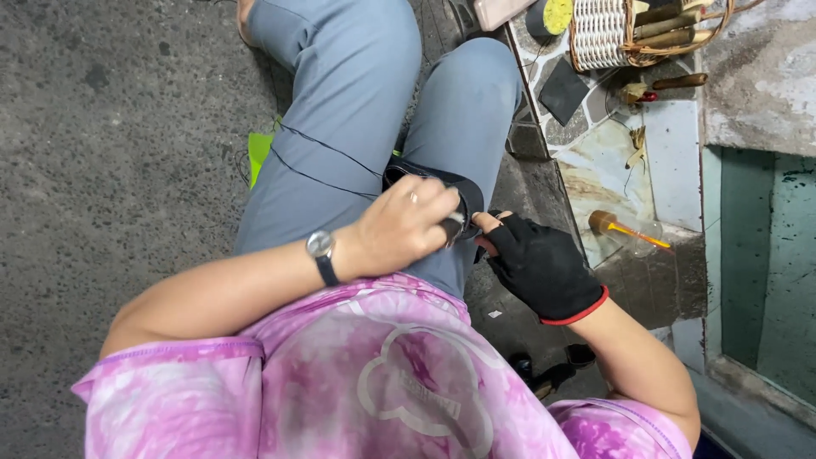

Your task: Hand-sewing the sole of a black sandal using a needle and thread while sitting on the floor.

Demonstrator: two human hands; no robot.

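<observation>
Rough grey pavement surrounds the seated person, whose bare left hand [406, 228] pinches a black shoe [442, 189] on the knee while the gloved right hand [537, 265], fingers curled, seemingly stitches it with dark thread [327, 150].

Matt black leather-like shoe piece [442, 191], dull and smooth, pinched between bare left hand [404, 225] and right hand [540, 263] in a matt black fingerless cloth glove with red trim. Thin dark thread [327, 151] over smooth grey cloth trousers [357, 110]. Shiny metal wristwatch [320, 246]. Rough grey concrete floor [110, 153]. Woven white-and-brown cane basket [608, 32]. Glossy clear plastic bottle [625, 229].
</observation>
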